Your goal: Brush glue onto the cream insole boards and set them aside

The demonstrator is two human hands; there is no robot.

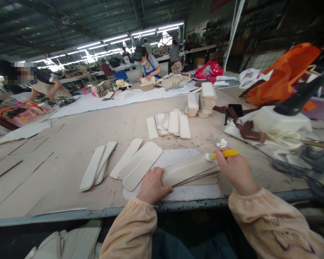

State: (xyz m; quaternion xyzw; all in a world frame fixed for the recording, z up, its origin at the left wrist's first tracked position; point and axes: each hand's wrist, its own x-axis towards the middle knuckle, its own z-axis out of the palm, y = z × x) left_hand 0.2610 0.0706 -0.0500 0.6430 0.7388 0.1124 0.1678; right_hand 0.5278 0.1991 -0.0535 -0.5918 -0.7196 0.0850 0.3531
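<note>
My left hand presses down on the near end of a fanned stack of long cream strips, fingers curled over it. In my right hand I grip a yellow-handled brush; its white, glue-laden tip rests on the top strip's far end. The stack lies on a white sheet at the table's front edge. Three more cream strips lie fanned just left of my left hand.
Another fanned group of strips lies further left, with more piles mid-table and stacked behind. A white glue pot with a black handle stands right. Scissors lie nearby. Other people work at far tables.
</note>
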